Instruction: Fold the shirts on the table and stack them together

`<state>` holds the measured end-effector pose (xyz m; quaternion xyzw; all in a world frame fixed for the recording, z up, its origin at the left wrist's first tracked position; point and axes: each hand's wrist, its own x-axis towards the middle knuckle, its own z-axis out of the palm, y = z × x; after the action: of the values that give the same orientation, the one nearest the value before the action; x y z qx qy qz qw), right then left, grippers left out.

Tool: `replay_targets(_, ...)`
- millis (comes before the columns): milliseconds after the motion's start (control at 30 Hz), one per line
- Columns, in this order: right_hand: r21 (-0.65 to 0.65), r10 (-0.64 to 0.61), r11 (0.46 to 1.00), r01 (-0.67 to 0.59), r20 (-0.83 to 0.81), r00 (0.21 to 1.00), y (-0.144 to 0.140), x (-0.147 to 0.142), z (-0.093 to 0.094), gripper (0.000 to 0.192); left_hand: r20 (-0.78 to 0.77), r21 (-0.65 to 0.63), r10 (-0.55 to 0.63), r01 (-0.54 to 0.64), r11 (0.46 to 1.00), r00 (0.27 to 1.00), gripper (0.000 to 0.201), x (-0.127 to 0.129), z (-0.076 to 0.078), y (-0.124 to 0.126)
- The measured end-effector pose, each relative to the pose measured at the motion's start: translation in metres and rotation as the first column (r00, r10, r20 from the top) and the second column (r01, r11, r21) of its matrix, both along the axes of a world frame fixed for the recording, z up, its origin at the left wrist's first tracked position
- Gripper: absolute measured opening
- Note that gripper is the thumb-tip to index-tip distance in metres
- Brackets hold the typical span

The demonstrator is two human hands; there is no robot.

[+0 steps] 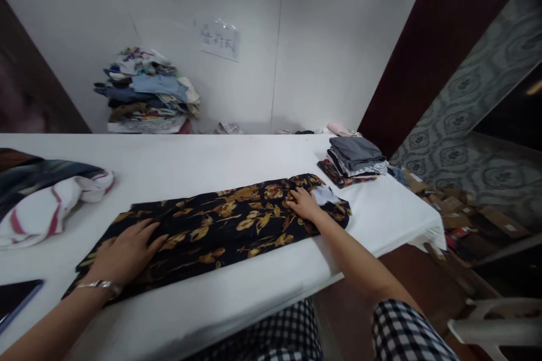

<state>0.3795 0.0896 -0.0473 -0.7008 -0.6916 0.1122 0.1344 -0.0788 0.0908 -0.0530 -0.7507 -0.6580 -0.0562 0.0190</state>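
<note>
Both hands flat, fingers spread: left hand (127, 252), right hand (304, 203) pressing black gold-leaf-print folded garment (220, 225) on white table (212, 158)

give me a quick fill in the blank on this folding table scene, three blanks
1. Both hands lie flat on a black garment printed with golden ____.
2. The left hand wears a ____ at the wrist.
3. The right hand is nearer the folded stack topped by a ____ piece.

Missing words: leaves; bracelet; grey
</note>
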Motion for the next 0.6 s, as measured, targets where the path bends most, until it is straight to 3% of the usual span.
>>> replay_targets(100, 0.209, 0.048, 0.977, -0.038, -0.042, 0.998, -0.002, -0.017, 0.015, 0.052, -0.017, 0.014, -0.008, 0.008, 1.000, 1.000, 0.053, 0.009, 0.003, -0.010)
replay_targets(167, 0.368, 0.179, 0.919, -0.142, -0.070, 0.981, -0.003, -0.036, 0.023, 0.051, -0.009, 0.012, 0.001, -0.001, 1.000, 1.000, 0.049, 0.016, 0.006, -0.018)
replay_targets(233, 0.433, 0.301, 0.868, -0.244, -0.065, 0.952, -0.005, -0.056, 0.025, 0.053, 0.004, 0.009, 0.031, -0.031, 0.999, 1.000, 0.046, 0.022, 0.009, -0.023)
replay_targets(300, 0.376, 0.362, 0.868, -0.323, -0.037, 0.931, -0.006, -0.072, 0.016, 0.055, 0.019, -0.003, 0.047, -0.047, 0.999, 0.999, 0.045, 0.023, 0.012, -0.028)
replay_targets(433, 0.123, 0.389, 0.912, -0.391, 0.047, 0.920, -0.005, -0.084, -0.020, 0.056, 0.093, -0.048, 0.065, -0.060, 0.997, 0.994, 0.047, 0.008, 0.022, -0.031)
replay_targets(533, 0.084, 0.380, 0.918, -0.389, 0.099, 0.920, -0.003, -0.082, -0.037, 0.058, 0.158, 0.008, 0.203, -0.206, 0.978, 0.966, 0.050, -0.012, 0.034, -0.026)
replay_targets(600, 0.089, 0.374, 0.919, -0.385, 0.119, 0.920, -0.003, -0.081, -0.039, 0.059, 0.161, -0.035, 0.325, -0.323, 0.946, 0.932, 0.053, -0.025, 0.042, -0.019)
